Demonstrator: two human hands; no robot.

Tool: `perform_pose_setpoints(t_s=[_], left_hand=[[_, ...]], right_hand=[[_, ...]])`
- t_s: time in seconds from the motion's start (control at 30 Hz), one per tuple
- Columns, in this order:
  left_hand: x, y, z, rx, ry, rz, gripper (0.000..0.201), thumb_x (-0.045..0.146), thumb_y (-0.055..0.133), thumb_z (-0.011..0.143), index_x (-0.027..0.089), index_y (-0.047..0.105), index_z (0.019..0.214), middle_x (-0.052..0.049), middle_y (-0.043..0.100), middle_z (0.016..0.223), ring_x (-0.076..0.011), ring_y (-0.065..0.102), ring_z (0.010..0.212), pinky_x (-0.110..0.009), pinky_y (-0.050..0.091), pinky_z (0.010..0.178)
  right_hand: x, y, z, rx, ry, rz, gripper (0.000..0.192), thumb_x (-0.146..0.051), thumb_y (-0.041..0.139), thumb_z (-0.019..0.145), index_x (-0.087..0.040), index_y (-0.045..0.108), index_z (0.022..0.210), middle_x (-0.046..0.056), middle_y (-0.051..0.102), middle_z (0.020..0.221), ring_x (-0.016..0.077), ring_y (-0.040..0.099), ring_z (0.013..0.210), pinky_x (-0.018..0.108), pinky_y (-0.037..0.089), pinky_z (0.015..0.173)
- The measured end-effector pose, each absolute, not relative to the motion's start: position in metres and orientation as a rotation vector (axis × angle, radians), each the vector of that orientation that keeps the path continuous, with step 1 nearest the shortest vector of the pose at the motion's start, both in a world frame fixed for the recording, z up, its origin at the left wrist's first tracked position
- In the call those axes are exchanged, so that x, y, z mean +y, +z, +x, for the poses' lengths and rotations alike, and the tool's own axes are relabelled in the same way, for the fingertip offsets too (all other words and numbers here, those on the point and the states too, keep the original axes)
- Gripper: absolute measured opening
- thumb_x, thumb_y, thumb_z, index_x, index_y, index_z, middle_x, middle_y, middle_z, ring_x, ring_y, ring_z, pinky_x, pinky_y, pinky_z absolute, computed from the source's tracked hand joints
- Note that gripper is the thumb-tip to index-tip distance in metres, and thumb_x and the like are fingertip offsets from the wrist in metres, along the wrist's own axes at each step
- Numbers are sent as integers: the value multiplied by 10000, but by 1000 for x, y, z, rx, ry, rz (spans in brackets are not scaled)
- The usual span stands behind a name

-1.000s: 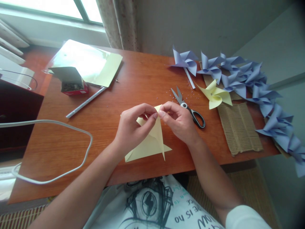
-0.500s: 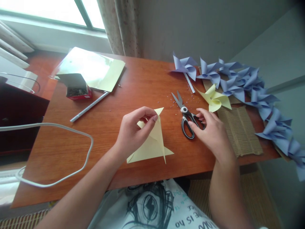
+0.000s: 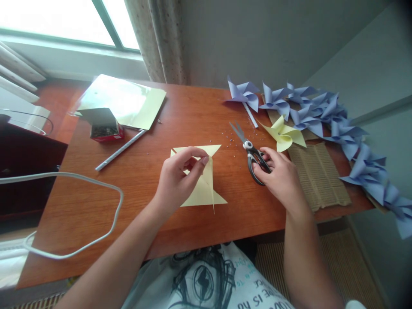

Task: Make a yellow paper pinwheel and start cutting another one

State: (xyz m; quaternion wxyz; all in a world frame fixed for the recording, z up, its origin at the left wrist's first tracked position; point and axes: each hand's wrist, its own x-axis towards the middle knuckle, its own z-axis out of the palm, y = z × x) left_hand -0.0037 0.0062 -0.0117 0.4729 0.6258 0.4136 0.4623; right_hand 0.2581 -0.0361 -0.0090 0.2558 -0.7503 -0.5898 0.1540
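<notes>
My left hand [image 3: 178, 180] pinches a folded pale yellow paper [image 3: 202, 189] that rests on the wooden table [image 3: 128, 201], its points spread toward the far and near sides. My right hand [image 3: 280, 178] is to the right of it, fingers curled around the black handles of the scissors [image 3: 249, 150], whose blades lie on the table and point away to the far left. A finished yellow pinwheel [image 3: 283, 135] lies just beyond the scissors.
Several blue paper pinwheels [image 3: 325, 116] run along the table's right side, over a sheet of corrugated cardboard [image 3: 317, 171]. At the far left are yellow paper sheets [image 3: 128, 101], a small red box of pins [image 3: 104, 128], a paper stick [image 3: 120, 149] and a white cable [image 3: 80, 180].
My right hand left the yellow paper, moved right to the scissors and closed on their handles. My left hand kept hold of the paper, which has turned slightly.
</notes>
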Motion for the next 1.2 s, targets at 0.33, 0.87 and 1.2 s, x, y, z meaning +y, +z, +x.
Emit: perform_pose_setpoints(t_s=[0.33,0.87,1.2], left_hand=[[4,-4,-3,940,1121,1446,91,246,650,951,162,678,929,-52,692,912,-98,648,631,-226,478,548],[0,-4,-4,804,1154,1428,68,165,638,931,181,703,941,-38,683,789,-131,651,648,-250,519,554],[0,-4,-3,782,1160,1442,111,132,625,934,187,716,965,-24,681,774,-118,653,657,-234,529,581]], right_hand=[[-48,4,239,-1477,992,-1450,540,-357,907,713,-306,709,1212,25,600,1044,194,637,920,333,574,832],[-48,19,223,-1860,693,-1474,541,-398,830,812,-287,641,1307,64,597,1132,227,669,985,384,619,883],[-49,20,226,-1915,614,-1475,570,-388,830,813,-266,628,1333,71,588,1135,234,660,1014,387,615,899]])
